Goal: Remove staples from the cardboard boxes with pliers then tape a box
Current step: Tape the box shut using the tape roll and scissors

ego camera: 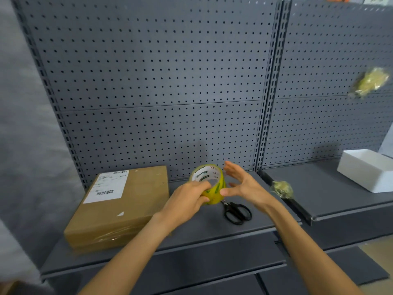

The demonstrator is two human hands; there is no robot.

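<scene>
The left hand [187, 199] grips the yellow tape roll [209, 184] above the shelf [212, 231], the right hand [242, 184] spread open touching it; its green lettering is unreadable.

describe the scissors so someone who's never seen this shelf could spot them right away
On the grey shelf below the pegboard, look right of the cardboard box. The scissors lie flat just beneath the yellow tape roll, the only black, loop-handled thing there.

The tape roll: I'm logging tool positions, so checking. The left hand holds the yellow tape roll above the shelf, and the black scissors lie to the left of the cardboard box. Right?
Not quite. The head view shows the scissors lying to the right of the cardboard box, not left, just below the tape roll. The rest stands: the left hand holds the yellow roll above the shelf.
</scene>
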